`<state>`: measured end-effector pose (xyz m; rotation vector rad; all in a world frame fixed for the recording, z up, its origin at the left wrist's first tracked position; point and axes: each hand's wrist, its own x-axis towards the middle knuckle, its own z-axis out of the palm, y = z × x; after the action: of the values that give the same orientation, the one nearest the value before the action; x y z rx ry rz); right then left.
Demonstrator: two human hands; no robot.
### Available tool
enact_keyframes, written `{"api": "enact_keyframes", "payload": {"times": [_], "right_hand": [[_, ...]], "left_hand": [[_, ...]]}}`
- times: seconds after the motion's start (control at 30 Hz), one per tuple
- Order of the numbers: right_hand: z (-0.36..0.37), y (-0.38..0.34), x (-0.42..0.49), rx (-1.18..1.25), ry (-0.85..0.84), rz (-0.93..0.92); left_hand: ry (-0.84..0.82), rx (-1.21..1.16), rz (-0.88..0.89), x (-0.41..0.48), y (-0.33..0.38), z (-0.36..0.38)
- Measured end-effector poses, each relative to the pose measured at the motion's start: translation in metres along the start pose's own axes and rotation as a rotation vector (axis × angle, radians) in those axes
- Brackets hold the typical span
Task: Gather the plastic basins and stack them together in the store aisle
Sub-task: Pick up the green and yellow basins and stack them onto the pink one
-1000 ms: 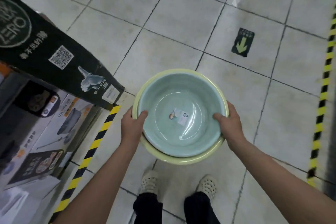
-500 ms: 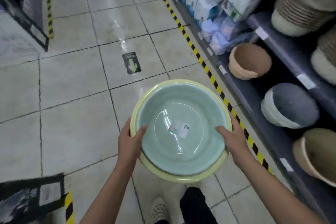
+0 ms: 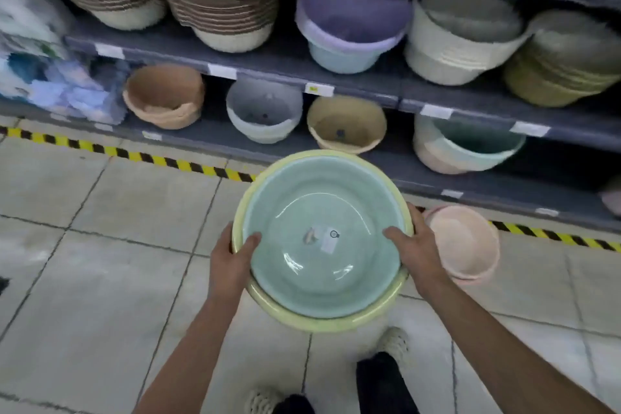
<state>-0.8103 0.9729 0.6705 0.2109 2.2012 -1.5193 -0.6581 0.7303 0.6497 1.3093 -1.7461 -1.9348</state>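
I carry a pale green basin [image 3: 322, 212] nested inside a yellow basin [image 3: 322, 323] at waist height. My left hand [image 3: 232, 262] grips the left rims, thumb inside the green basin. My right hand [image 3: 416, 255] grips the right rims the same way. A small label sits at the green basin's bottom. A pink basin [image 3: 467, 245] lies on the floor just right of my right hand, below the stack.
Grey shelves [image 3: 268, 60] ahead hold stacked basins: brown [image 3: 164, 94], grey [image 3: 265, 111], beige [image 3: 349, 124], teal-and-pink [image 3: 470, 144], purple-topped [image 3: 353, 17]. Yellow-black tape [image 3: 134, 155] lines the floor along the shelf base. Tiled floor [image 3: 100, 262] spreads left. My feet show at the bottom.
My view has swung right from the open aisle floor to face the basin shelves. The nested basins stay in both hands. The pink basin on the floor has come into view.
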Motion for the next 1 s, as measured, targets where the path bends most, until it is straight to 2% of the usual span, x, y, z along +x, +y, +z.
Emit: {"api": "enact_keyframes", "payload": {"times": [0.23,0.5,0.7,1.0], "right_hand": [[-0.208,0.078,0.033,0.140,0.278,0.136],[-0.375,0.149,0.069,0.077,0.405,0.233],[-0.432,0.190,0.111,0.048,0.418,0.303],[-0.460,0.229,0.192,0.127,0.463,0.390]], "left_hand": [[-0.266,0.221,0.004,-0.020,-0.010,0.235],[-0.463,0.429,-0.027,-0.057,-0.048,0.421],[-0.485,0.511,-0.029,-0.054,-0.074,0.498],[-0.514,0.632,-0.078,-0.005,-0.100,0.577]]}}
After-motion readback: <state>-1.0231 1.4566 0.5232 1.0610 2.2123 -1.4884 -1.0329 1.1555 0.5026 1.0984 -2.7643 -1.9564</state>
